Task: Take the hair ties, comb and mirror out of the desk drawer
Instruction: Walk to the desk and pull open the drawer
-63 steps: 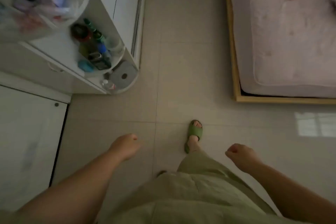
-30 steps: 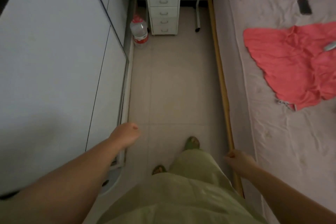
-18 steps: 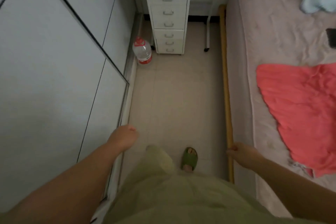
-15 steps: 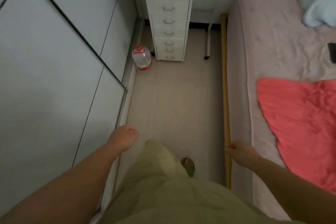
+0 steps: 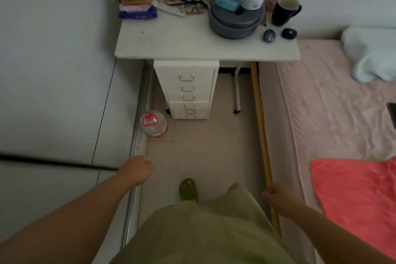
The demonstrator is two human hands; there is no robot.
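White drawer unit with metal handles [image 5: 186, 89] sits upper centre under the white desk top [image 5: 171, 43], all drawers closed, well apart from both hands. Left hand [image 5: 136, 170] and right hand [image 5: 276, 196] (lower frame) loosely curled, holding nothing.

— Is the way to the drawer unit [image 5: 188, 89] open?

— The strip of floor [image 5: 214, 148] between the wardrobe doors [image 5: 53, 70] and the bed frame [image 5: 260, 126] lies bare, apart from a water bottle [image 5: 154, 123] just beside the unit's lower left corner.

— And the drawer fronts?

— All shut, nothing before them. The tabletop [image 5: 192, 45] overhangs the top drawer, and a desk leg [image 5: 237, 90] stands to the right of the unit.
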